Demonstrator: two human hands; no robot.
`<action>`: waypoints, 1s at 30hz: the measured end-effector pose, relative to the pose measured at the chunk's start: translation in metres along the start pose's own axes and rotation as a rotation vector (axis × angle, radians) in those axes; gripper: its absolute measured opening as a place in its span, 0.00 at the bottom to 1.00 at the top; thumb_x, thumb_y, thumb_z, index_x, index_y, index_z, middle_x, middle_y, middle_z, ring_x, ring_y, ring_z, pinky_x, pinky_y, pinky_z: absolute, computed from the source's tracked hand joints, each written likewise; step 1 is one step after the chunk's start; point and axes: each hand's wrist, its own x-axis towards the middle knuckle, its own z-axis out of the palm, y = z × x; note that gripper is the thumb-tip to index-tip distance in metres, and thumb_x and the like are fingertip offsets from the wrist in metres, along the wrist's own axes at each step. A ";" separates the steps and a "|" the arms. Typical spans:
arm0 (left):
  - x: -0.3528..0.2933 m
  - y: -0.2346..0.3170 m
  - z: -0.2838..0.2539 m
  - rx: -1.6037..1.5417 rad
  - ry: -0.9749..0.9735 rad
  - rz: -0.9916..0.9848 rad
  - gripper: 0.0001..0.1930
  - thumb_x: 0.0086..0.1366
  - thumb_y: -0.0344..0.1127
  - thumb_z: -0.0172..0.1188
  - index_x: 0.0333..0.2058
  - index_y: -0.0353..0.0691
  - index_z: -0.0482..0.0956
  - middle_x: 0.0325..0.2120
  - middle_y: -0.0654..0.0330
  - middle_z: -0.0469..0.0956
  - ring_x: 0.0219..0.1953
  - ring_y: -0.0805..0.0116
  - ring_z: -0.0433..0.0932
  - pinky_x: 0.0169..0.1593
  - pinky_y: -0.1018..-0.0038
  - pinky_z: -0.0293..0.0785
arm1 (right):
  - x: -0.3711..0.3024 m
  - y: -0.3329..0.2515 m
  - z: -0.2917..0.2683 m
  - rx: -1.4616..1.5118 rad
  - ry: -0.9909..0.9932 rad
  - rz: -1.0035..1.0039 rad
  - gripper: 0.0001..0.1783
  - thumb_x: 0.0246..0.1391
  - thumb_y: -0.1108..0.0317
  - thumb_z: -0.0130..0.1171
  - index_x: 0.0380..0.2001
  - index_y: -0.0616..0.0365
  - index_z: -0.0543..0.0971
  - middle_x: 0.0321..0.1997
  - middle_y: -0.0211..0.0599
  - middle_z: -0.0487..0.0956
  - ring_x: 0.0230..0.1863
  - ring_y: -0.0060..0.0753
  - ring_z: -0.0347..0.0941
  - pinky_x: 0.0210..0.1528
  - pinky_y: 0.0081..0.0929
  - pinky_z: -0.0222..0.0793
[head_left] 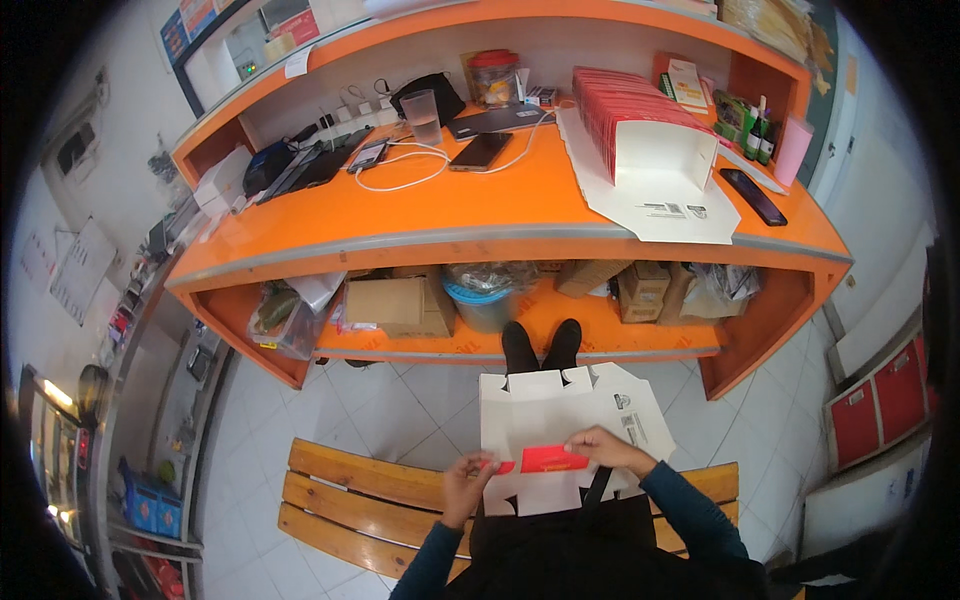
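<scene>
A flat, cut-out cardboard box blank (580, 400) lies across my lap, pale side up, with notches along its edges. On its near part a red printed panel (555, 458) shows, with a smaller red piece at its left end. My left hand (467, 487) is closed at that left end, its fingertips pinching the red edge. At the right end, the thumb and fingers of my right hand (607, 449) close on the panel's top corner. Whether the red panel is a folded flap of the blank or a separate piece, I cannot tell.
An orange counter (430, 210) stands ahead, bearing a row of red-edged box blanks (640, 110), phones, cables and a plastic cup (422, 117). Its lower shelf holds cartons (385, 303) and a blue-rimmed bucket (483, 300). Beneath me is a slatted wooden bench (365, 500).
</scene>
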 end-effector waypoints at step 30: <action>0.032 0.089 0.054 0.759 -0.054 0.999 0.27 0.37 0.40 0.68 0.41 0.43 0.75 0.44 0.58 0.68 0.43 0.57 0.64 0.48 0.65 0.61 | -0.050 -0.092 0.027 -0.389 1.091 -0.574 0.25 0.51 0.66 0.48 0.52 0.60 0.60 0.54 0.49 0.56 0.51 0.44 0.57 0.49 0.33 0.57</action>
